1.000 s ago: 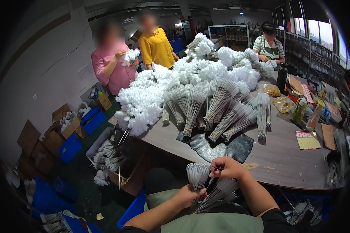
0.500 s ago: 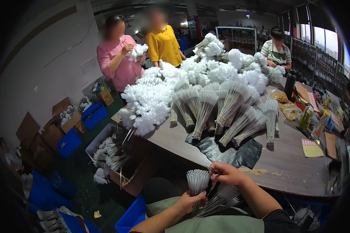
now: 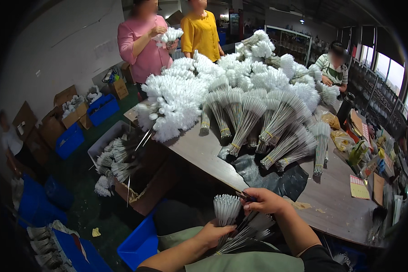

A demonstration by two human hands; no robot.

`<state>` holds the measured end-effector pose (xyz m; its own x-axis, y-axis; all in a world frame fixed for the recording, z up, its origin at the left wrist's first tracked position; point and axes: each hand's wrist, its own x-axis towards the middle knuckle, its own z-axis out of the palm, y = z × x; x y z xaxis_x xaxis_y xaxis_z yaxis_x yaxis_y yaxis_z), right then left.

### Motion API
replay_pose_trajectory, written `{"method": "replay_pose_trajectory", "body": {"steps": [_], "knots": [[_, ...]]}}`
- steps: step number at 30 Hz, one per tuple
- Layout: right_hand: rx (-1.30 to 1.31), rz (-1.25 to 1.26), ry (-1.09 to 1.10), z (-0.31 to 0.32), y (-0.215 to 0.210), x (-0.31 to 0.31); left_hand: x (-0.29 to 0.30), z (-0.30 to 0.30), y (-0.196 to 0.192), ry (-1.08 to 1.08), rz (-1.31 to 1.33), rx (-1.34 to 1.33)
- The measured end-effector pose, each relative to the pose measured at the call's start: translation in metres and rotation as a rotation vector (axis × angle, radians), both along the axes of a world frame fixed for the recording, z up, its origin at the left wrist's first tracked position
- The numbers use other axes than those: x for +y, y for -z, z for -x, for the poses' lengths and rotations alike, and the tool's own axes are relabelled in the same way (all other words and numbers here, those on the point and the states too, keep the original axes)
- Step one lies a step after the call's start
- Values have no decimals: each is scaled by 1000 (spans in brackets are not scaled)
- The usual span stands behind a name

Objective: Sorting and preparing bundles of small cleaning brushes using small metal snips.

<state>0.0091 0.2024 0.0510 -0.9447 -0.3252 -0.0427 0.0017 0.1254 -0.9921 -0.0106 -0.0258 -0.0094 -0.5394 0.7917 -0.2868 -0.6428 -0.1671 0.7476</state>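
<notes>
My left hand (image 3: pixel 214 233) is wrapped round an upright bunch of thin wire-handled brushes (image 3: pixel 226 209) with white bristles. Close beside it, above my lap, my right hand (image 3: pixel 264 201) grips a small dark tool that looks like pliers (image 3: pixel 245 196), its tips pointing left above the bunch. More wire brushes (image 3: pixel 257 224) lie slanted across my lap just under the right hand, their wire ends running toward the left hand. The grip of the pliers is mostly covered by my fingers.
Banded brush bundles (image 3: pixel 247 122) and a heap of white brushes (image 3: pixel 177 97) cover the table (image 3: pixel 204 156). A black sheet (image 3: pixel 272 177) lies at its near edge. Blue bins (image 3: pixel 138 242) and a brush-filled crate (image 3: pixel 106 140) stand left. Co-workers stand behind; one (image 3: pixel 145 43) holds brushes.
The view has shifted, so the table sits higher and slightly turned. My right hand has turned, bringing the pliers' tips into plainer sight. The left hand still holds the bunch.
</notes>
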Motion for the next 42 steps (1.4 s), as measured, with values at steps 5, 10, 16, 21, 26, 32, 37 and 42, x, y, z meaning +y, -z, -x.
{"method": "replay_pose_trajectory", "body": {"steps": [5,10,16,21,26,32,37,42], "knots": [[-99,76,-45,0,-7,-1,2,-6,2,14,34,-1],[103,29,105,-8,9,2,12,-5,2,27,22,-36],[-70,25,110,-13,11,12,19,-4,3,74,42,-48],[-22,24,139,-10,-12,19,25,8,-8,188,-22,-108],[-35,104,108,-15,-5,15,23,-4,-2,129,-59,-164],[13,74,185,-8,7,12,15,3,5,95,-45,-219],[-92,123,305,-17,-5,4,9,1,11,77,-62,-147],[-81,165,291,-20,1,2,10,-10,9,-26,-22,-224]]}}
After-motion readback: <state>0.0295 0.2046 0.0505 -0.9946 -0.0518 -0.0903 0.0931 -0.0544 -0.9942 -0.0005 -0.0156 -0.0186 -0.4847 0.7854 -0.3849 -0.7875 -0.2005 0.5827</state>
